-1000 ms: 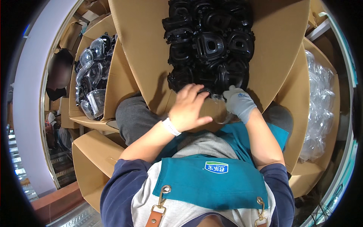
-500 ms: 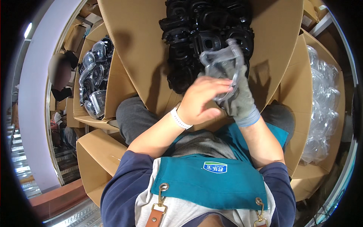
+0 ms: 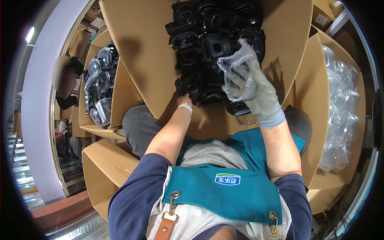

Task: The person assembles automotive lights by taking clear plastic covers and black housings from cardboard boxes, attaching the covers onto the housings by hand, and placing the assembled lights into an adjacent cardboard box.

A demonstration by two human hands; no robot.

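We had our right hand (image 3: 260, 94), in a grey glove, raised over the far side of the big cardboard box (image 3: 136, 52) that lay open across our lap. Its fingers were closed around a clear plastic lens piece (image 3: 236, 78), which it held up just above the heap of black frames (image 3: 212, 44) inside the box. The clear piece was tilted, its curved edge turned to the left, and it overlapped the black pile as we looked down on it; we could not tell whether it touched the frames beneath.

Our left hand (image 3: 184, 100) was bare, with a white band at the wrist. It reached into the near left edge of the same black heap, and most of its fingers were hidden among the parts, so we could not tell whether it was gripping one or only resting there.

To the left stood another open carton (image 3: 86, 124) holding clear moulded pieces, and beyond it another person sat by the wall. To the right, a further carton (image 3: 316, 104) held a bag of clear plastic parts (image 3: 340, 116), well apart from both hands. We wore a teal apron (image 3: 224, 192) over a striped shirt and dark blue sleeves.
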